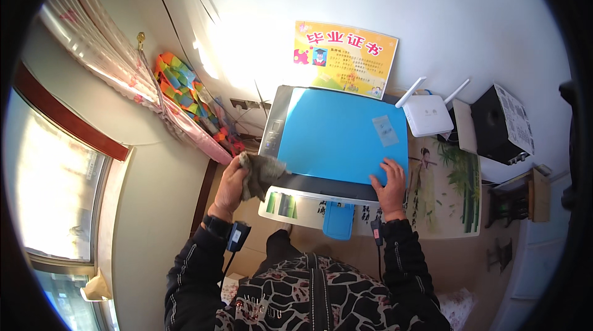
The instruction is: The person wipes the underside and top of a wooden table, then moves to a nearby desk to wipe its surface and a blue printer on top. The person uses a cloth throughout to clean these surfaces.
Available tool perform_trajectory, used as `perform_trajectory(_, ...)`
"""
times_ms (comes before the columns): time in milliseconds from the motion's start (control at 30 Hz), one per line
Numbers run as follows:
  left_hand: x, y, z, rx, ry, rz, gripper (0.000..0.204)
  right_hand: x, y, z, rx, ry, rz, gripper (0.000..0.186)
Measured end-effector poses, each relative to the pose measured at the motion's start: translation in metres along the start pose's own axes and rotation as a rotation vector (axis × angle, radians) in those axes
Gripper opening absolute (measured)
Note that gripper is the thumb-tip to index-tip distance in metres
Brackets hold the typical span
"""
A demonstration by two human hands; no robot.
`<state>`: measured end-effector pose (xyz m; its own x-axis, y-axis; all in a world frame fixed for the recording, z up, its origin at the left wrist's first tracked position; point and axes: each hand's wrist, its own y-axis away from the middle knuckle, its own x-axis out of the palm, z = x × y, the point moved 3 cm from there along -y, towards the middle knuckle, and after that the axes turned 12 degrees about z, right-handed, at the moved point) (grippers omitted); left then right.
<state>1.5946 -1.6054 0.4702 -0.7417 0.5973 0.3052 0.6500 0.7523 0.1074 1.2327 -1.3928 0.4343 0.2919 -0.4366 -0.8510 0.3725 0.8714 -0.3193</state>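
Observation:
A printer with a bright blue lid and dark edges stands on the table in front of me. At its near left corner, my left hand is closed around a crumpled grey-brown cloth. Part of the cloth hangs beside the printer's dark front edge; whether it touches cannot be told. My right hand lies at the lid's near right corner, fingers spread and holding nothing. From the printer's front juts a blue tray. A clear label sits on the lid's right part.
Behind the printer a yellow certificate leans on the wall. To the right stand a white router with raised antennas and a black speaker box. The table has a painted bamboo top. Curtains and cables hang at left.

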Motion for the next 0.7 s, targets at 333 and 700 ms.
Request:
perform_trajectory(333, -0.038, -0.058, 0.016, -0.115, 0.356, 0.118, 0.037, 0.002, -0.002, 0.003, 0.04, 0.032, -0.003, 0.038)
perform_trajectory(700, -0.063, -0.093, 0.033, -0.184, 0.49, 0.204, 0.038, 0.027, 0.0, 0.071, 0.135, 0.144, -0.051, 0.033)
